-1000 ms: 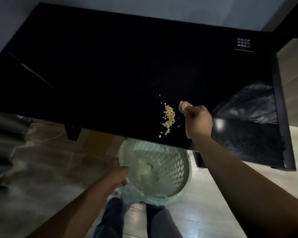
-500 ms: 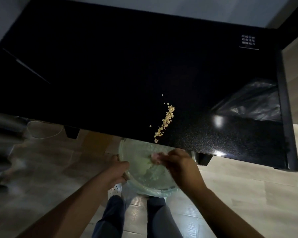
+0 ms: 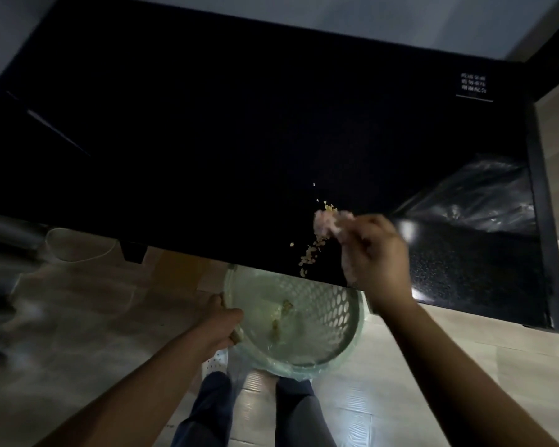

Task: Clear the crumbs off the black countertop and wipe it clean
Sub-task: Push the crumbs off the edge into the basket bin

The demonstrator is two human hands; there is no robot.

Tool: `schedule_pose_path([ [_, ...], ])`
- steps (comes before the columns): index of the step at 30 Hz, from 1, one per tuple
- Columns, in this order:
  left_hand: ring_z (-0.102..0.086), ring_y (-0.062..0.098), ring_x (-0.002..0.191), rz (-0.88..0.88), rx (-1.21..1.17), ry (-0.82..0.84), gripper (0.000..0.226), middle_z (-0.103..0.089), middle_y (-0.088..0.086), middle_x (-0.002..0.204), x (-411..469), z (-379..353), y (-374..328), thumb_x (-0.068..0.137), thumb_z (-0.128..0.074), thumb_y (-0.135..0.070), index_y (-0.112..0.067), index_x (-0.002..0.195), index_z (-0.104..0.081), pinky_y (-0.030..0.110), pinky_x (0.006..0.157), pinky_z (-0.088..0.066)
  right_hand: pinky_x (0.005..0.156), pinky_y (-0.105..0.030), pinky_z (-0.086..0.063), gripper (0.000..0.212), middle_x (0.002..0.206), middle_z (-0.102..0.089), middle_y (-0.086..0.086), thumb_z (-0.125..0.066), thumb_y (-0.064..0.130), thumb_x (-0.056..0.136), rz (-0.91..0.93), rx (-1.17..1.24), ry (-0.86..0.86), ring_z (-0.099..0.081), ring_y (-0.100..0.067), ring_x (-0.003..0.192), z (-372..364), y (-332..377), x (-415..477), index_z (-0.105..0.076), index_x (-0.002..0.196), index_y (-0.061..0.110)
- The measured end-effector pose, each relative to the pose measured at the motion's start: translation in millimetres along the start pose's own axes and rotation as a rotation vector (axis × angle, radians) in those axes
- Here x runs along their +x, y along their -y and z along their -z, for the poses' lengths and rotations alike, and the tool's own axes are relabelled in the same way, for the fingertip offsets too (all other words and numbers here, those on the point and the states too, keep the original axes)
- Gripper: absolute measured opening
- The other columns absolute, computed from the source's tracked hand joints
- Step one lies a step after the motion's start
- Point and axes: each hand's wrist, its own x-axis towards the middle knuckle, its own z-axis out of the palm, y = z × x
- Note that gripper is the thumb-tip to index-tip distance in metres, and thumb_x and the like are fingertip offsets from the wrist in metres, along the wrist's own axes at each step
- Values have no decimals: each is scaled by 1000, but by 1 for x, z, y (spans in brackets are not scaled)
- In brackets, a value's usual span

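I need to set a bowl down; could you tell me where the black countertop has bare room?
The countertop is bare across its left and middle, up to the crumbs. Crowded at right: the right hand with its cloth, and clear plastic.

R hand (image 3: pixel 376 253) w/ cloth (image 3: pixel 326 222), L hand (image 3: pixel 218 321) w/ basket (image 3: pixel 329 304)

Black countertop (image 3: pixel 239 124) — yellow crumbs (image 3: pixel 310 253) strewn near its front edge — clear plastic bag (image 3: pixel 475 195) at right.
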Motion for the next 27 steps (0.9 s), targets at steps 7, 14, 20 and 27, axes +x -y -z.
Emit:
schedule_pose_path([
  [7, -59, 40, 101, -14, 6, 0, 43, -55, 23, 117, 0, 4, -4, 85, -50, 6, -8, 124, -42, 51, 81, -54, 70, -20, -40, 18, 98, -62, -5, -63, 20, 91, -20, -82, -32, -61, -18, 87, -17, -21, 87, -72, 102, 9],
  [14, -62, 38, 95, 5, -32, 19, 41, -58, 22, 113, 6, 8, 0, 84, -50, 7, -8, 122, -45, 41, 63, -55, 87, -28, -44, 16, 104, -65, -2, -63, 24, 91, 29, -148, 147, -56, -23, 104, -53, -34, 134, -74, 101, 18],
  [20, -64, 39, 95, 4, -8, 48, 41, -62, 20, 109, 11, 11, 4, 76, -55, 2, -13, 114, -51, 59, 76, -54, 97, -23, -43, 18, 110, -68, 2, -63, 7, 88, -28, -18, 206, -57, -17, 109, -60, -36, 103, -74, 99, 17],
  [27, -63, 40, 96, -3, -8, 36, 39, -60, 22, 111, 8, 14, 4, 79, -53, 3, -10, 115, -49, 56, 76, -55, 86, 0, -28, 24, 107, -66, 5, -63, 1, 86, 11, -62, 231, -53, -15, 103, -49, -32, 32, -75, 100, 16],
])
